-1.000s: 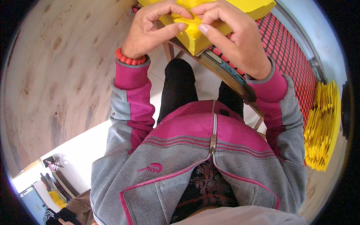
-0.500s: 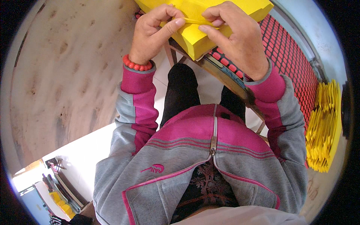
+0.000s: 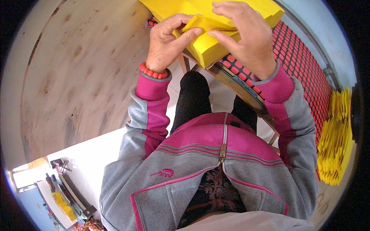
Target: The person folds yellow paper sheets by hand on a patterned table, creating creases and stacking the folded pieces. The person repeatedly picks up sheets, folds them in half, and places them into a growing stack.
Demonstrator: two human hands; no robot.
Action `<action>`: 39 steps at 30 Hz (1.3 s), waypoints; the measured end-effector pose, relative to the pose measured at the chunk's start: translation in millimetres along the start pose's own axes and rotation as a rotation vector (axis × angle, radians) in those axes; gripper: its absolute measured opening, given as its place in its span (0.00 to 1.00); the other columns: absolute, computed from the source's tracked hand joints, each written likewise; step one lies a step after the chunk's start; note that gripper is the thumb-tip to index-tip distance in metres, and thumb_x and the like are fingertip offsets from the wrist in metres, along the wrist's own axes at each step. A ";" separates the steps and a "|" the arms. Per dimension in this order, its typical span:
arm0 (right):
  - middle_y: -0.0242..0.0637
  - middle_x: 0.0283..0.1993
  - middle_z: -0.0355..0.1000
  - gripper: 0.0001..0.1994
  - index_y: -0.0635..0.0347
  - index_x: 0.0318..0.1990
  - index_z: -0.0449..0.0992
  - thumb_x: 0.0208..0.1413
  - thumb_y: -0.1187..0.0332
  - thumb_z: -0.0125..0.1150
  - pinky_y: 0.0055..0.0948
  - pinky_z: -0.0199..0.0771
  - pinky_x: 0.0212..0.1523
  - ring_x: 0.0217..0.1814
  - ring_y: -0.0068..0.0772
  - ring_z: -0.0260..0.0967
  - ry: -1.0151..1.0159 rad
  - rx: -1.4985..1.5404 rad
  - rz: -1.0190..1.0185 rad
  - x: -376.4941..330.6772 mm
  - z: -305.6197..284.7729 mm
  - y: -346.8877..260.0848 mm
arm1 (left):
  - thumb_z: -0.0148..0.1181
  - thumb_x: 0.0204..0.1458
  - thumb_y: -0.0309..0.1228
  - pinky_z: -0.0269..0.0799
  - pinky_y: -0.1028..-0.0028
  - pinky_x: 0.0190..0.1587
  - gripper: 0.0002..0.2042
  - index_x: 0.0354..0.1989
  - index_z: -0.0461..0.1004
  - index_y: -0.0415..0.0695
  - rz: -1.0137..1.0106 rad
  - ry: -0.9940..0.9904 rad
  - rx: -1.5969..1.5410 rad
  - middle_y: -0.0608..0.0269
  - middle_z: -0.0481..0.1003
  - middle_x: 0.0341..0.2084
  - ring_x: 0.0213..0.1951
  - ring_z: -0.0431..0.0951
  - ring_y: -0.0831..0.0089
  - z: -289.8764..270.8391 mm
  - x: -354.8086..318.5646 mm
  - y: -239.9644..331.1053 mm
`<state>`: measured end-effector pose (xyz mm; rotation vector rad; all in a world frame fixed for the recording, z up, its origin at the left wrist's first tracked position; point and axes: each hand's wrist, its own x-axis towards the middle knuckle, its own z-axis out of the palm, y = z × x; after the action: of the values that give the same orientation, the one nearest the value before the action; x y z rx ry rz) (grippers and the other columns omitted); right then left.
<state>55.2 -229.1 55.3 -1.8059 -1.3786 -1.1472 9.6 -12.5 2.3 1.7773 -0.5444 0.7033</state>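
Note:
A yellow sheet of paper (image 3: 210, 24), partly folded with a flap standing up, lies over a thick stack of yellow paper (image 3: 210, 56) near the table's front corner. My left hand (image 3: 167, 42) pinches the fold between thumb and fingers; a red bead bracelet circles that wrist. My right hand (image 3: 252, 40) is at the right of the fold. Its thumb tip touches the paper's edge, while its fingers are lifted and apart. The far part of the stack runs out of the picture.
Red-and-black patterned cloth (image 3: 298, 61) covers the table, whose wooden edge (image 3: 239, 86) faces me. A bundle of folded yellow pieces (image 3: 333, 138) stands at the right. On the left is a large stained wooden board (image 3: 77, 84). Shelves with yellow things (image 3: 63, 204) show at the lower left.
The narrow fold between my hands has opened into a raised flap. My right fingers have lifted off the paper and spread. The view has shifted slightly.

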 end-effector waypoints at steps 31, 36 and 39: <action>0.57 0.49 0.76 0.40 0.79 0.53 0.69 0.62 0.39 0.60 0.34 0.84 0.43 0.46 0.43 0.80 -0.201 1.433 1.176 -16.3 -14.9 30.3 | 0.54 0.69 0.26 0.72 0.73 0.55 0.12 0.56 0.75 0.35 -0.125 0.043 0.160 0.60 0.79 0.49 0.49 0.76 0.74 -24.8 39.6 -4.8; 0.48 0.49 0.78 0.29 0.58 0.58 0.73 0.63 0.41 0.58 0.48 0.83 0.46 0.45 0.49 0.79 0.020 1.430 1.329 -22.9 -13.4 88.4 | 0.55 0.65 0.19 0.74 0.72 0.54 0.11 0.53 0.77 0.34 0.158 -0.122 0.463 0.57 0.81 0.46 0.47 0.80 0.70 23.7 38.7 37.2; 0.48 0.51 0.79 0.17 0.57 0.56 0.75 0.63 0.62 0.62 0.52 0.83 0.46 0.48 0.48 0.79 0.140 1.385 1.392 -40.5 -13.3 112.1 | 0.56 0.54 0.12 0.77 0.69 0.52 0.17 0.52 0.79 0.37 0.231 -0.220 0.591 0.52 0.83 0.45 0.47 0.84 0.62 53.0 29.0 70.6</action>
<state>154.8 -291.2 30.8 -1.0189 -0.2577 0.4175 -6.4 -84.8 58.5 2.3864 -0.7519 0.8974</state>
